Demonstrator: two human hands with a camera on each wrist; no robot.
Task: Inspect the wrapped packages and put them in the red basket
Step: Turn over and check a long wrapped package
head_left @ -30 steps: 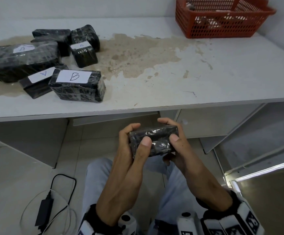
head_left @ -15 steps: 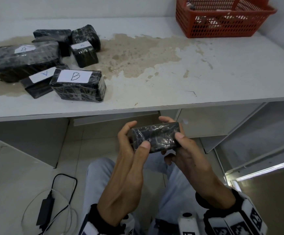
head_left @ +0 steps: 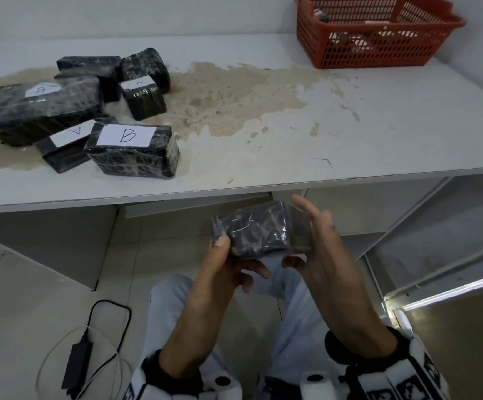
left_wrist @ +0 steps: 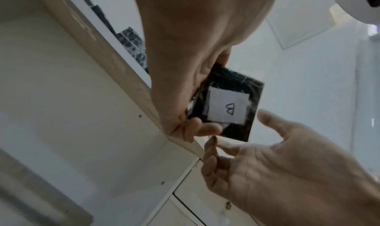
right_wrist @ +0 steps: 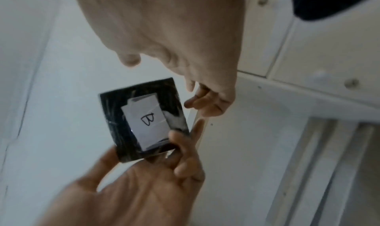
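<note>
I hold a small black wrapped package (head_left: pixel 253 230) below the table's front edge, over my lap. My left hand (head_left: pixel 228 255) grips its left end, thumb on top and fingers underneath. My right hand (head_left: pixel 312 235) is beside its right end with the fingers spread, holding nothing. In the left wrist view the package (left_wrist: pixel 227 106) shows a white label marked B on its underside, with my left hand (left_wrist: pixel 191 102) round it and my right hand (left_wrist: pixel 246 148) off it. The right wrist view shows the same package (right_wrist: pixel 144 120). The red basket (head_left: pixel 378 47) stands at the table's far right.
Several more black wrapped packages lie at the table's left, among them one labelled B (head_left: pixel 132 150) and a large one (head_left: pixel 38 111). The white table (head_left: pixel 350 125) has a brown stain in the middle. A charger with its cable (head_left: pixel 78 362) lies on the floor at left.
My right hand has let go of the package and opened its fingers. The package has risen a little and turned, held now by my left hand alone.
</note>
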